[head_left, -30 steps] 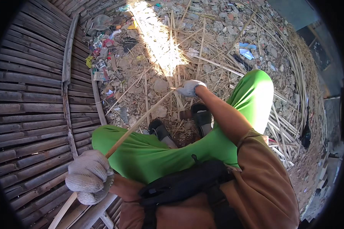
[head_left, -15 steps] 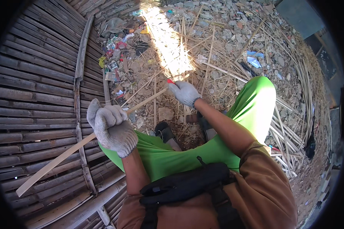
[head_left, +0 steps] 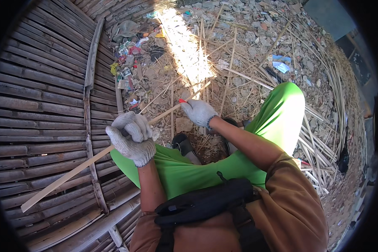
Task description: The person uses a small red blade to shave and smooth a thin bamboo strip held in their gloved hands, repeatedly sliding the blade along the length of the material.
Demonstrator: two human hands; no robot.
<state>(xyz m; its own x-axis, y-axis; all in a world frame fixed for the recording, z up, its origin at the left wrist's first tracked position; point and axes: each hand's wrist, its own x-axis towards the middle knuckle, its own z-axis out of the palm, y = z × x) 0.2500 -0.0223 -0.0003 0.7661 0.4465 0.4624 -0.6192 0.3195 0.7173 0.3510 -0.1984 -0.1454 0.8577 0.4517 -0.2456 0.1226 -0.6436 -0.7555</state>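
Note:
A long, pale, flat bamboo strip (head_left: 67, 179) runs slantwise from the lower left, through my left hand, up past my right hand. My left hand (head_left: 134, 136), in a whitish knitted glove, is closed around the strip's middle. Farther along, my right hand (head_left: 198, 113), gloved alike, is closed against the strip near its far end. A small red thing (head_left: 182, 101) pokes out at the thumb side of the right hand; the rest of it is hidden, and its kind cannot be made out.
A bamboo slat wall (head_left: 38, 126) rises at the left. Litter (head_left: 128, 63) lies along its foot. Loose bamboo strips (head_left: 313, 147) lie in a heap by my right knee (head_left: 285, 98). My shoes (head_left: 182, 145) rest on ground strewn with shavings and rubble.
My left hand has turned and shifted slightly right along with the strip. My right hand has moved a little down and left; more of the strip's far end shows beyond it.

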